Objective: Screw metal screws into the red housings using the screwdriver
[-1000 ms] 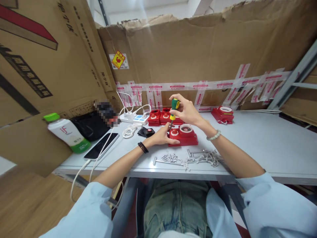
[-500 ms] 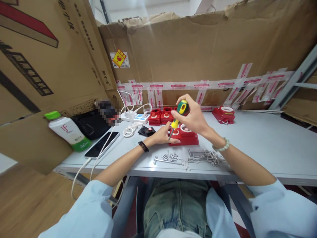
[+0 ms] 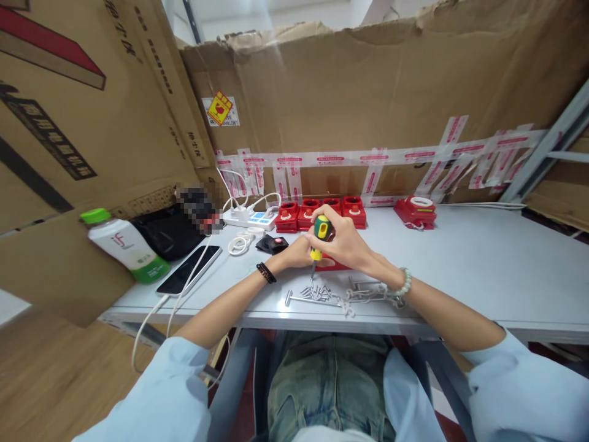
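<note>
My right hand (image 3: 346, 243) is closed around the green-and-yellow handle of a screwdriver (image 3: 323, 227). Its shaft points down, with the tip just above a pile of silver screws (image 3: 316, 291); whether it touches one is too small to tell. My left hand (image 3: 300, 252) holds a red plastic housing (image 3: 339, 266) on the table, mostly hidden behind my hands. Close to the screws lie a T-shaped metal rod (image 3: 308, 299) and a tangle of small chains (image 3: 368, 294).
Several red housings (image 3: 286, 218) stand in a row at the back, and another red housing (image 3: 415, 213) sits to the right. A power strip (image 3: 251, 218), white cable coil (image 3: 239, 245), black piece (image 3: 272, 244), phone (image 3: 188, 270) and bottle (image 3: 126, 247) occupy the left.
My right hand has brought the screwdriver down and left, from over the red housing to the screw pile. My left hand stays at the housing.
</note>
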Tool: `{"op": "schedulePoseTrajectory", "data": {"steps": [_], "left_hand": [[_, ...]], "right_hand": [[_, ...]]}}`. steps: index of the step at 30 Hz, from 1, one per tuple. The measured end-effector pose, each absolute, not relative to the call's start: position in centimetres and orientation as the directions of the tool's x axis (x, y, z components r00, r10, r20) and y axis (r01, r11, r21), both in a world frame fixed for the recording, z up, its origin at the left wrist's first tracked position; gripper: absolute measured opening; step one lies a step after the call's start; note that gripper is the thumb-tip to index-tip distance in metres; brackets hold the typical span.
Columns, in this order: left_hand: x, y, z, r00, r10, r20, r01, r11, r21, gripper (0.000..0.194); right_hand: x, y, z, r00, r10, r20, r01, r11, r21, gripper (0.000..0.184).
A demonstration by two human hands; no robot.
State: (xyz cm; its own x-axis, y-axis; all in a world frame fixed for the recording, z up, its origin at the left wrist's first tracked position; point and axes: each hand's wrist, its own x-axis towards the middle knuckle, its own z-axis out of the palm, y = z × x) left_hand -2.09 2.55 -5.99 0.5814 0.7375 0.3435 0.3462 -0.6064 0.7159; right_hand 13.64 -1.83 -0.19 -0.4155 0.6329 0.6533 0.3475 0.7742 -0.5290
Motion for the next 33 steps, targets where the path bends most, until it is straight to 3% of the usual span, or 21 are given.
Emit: {"op": "schedulePoseTrajectory", "data": {"steps": [12, 28, 33], "left_hand": [[-2.4, 3.2, -6.8, 0.568, 0.756, 0.327, 0.423, -0.608, 0.672, 0.078], [-2.5, 3.2, -6.8, 0.568, 0.754, 0.331, 0.434, -0.616, 0.658, 0.08], [-2.6, 2.9, -6.5, 0.548, 0.786, 0.287, 0.492, -0.58, 0.649, 0.084]], "right_hand": [[14.8, -2.5, 1.7, -0.301, 0.633, 0.713, 0.293, 0.773, -0.562, 0.024], [15.5, -2.1, 2.3, -0.196, 0.631, 0.75, 0.324, 0.764, -0.558, 0.022], [16.3, -1.6, 3.0, -0.086, 0.581, 0.81, 0.374, 0.772, -0.514, 0.023]]}}
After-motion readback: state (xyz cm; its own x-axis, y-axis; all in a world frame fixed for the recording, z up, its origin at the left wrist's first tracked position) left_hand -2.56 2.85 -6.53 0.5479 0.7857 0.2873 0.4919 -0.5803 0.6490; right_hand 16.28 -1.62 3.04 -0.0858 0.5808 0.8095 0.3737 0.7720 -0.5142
